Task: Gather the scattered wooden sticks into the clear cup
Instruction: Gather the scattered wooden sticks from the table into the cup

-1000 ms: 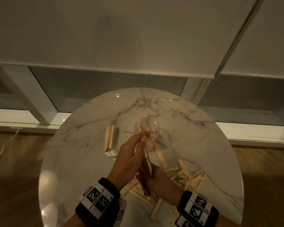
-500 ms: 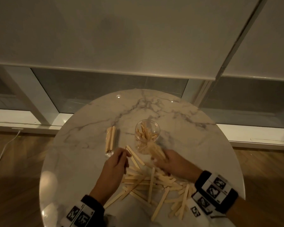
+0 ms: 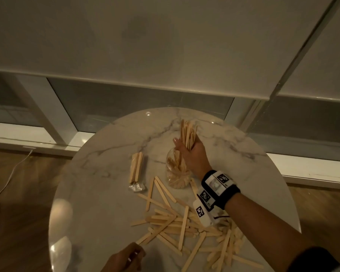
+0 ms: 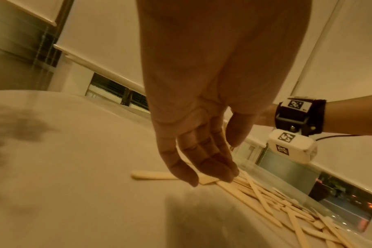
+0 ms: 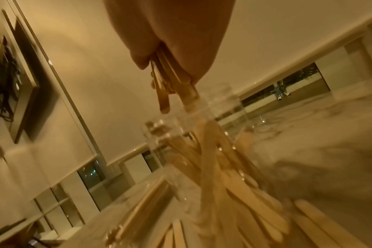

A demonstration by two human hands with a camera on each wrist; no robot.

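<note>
The job looks partly done, maybe a third of the way by my reckoning. The clear cup (image 3: pixel 177 171) stands a little above the centre of the head view on the round marble table (image 3: pixel 98 193), and it already holds a fair number of sticks. The right hand (image 3: pixel 192 154) sits directly over its mouth, fingers wrapped around a bundle of sticks (image 3: pixel 187 134) whose upper ends fan out above the hand toward the top of the frame; in the right wrist view their lower ends are at the rim, just entering or about to. Plenty is left: a loose heap of scattered sticks (image 3: pixel 177 224) sprawls across the lower middle and lower right of the head view, some crossing one another. A separate wrapped pack of sticks (image 3: pixel 136 169) lies left of the cup; whether it counts as part of the job I cannot say. The left hand (image 3: pixel 124 260) is at the bottom edge of the head view, mostly cut off; the left wrist view shows its fingers hanging loosely curled, empty, tips just over the near end of the heap. Hard to judge: the light is dim and yellow, the right wrist view is smeared, the cup's walls nearly vanish, and the right forearm covers part of the heap, so no count is possible.
</note>
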